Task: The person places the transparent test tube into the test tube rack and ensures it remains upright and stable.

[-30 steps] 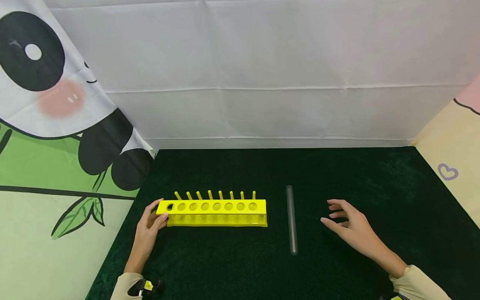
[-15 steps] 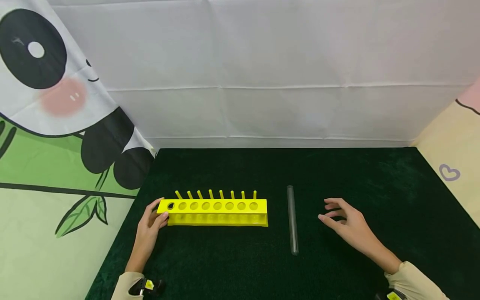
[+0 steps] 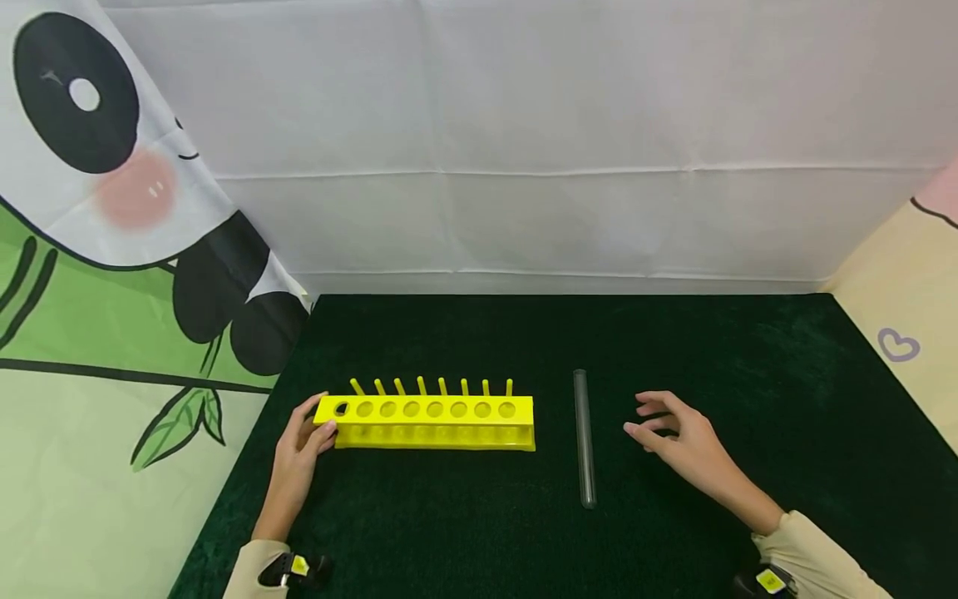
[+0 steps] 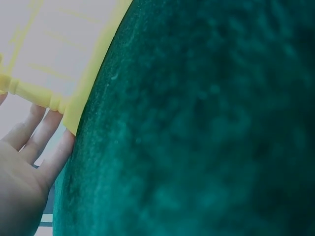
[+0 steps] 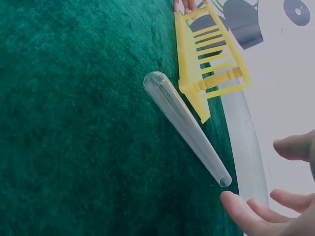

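Observation:
A yellow test tube rack [image 3: 446, 419] stands on the dark green cloth, with a row of round holes along its top and several short pegs behind. My left hand [image 3: 290, 470] grips its left end, the thumb on the front and the fingers at the far side. In the left wrist view, fingers [image 4: 59, 152] touch the rack's end. A clear glass test tube [image 3: 585, 441] lies to the right of the rack, apart from it. My right hand [image 3: 684, 441] hovers right of the tube, fingers loosely bent and holding nothing. The right wrist view shows the tube's open end [image 5: 225, 181] near my fingertips.
Dark green cloth [image 3: 696, 341] covers the table. A white sheet [image 3: 554, 225] hangs at the back, a panda-print cloth [image 3: 150, 225] at the left, and a cream cloth [image 3: 906, 391] at the right.
My right hand has moved left, closer to the test tube. The left hand keeps its hold on the rack, and neither the rack nor the tube has visibly moved on the table.

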The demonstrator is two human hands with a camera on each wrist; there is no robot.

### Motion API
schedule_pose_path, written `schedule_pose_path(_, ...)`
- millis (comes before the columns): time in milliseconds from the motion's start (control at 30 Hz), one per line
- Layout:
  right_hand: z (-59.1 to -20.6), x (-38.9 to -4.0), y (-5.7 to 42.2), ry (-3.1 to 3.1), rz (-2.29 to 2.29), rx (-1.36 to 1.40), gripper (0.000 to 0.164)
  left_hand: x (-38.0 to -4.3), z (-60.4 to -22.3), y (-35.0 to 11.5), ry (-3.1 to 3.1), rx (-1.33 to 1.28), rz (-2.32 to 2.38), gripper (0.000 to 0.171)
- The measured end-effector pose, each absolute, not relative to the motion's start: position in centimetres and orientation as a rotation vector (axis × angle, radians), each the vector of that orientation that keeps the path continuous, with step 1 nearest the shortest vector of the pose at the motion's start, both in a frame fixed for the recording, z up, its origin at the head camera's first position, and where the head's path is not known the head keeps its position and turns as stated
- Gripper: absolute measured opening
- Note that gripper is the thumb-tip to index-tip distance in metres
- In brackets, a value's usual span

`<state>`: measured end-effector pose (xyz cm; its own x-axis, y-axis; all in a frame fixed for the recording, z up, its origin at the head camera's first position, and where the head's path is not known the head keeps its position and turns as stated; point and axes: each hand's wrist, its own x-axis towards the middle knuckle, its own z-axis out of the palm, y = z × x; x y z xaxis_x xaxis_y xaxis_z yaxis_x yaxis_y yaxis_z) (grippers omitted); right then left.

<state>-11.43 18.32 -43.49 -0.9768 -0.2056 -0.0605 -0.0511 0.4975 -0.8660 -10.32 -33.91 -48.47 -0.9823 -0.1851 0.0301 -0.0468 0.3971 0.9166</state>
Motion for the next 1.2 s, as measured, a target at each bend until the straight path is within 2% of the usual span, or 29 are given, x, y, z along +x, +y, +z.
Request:
schedule_pose_path(633,-44.5,-12.9,16.3,2.481,-1.501,-0.13,0.065,-10.4,-48.2,-33.9,-2.523,0.241,-1.673,0.053)
schedule_pose_path(1200,-45.6,-14.0,15.2,2.447,-1.49,-0.09,0.065,-10.4,-47.8,-33.0,-2.558,0.273,-1.653,0.053)
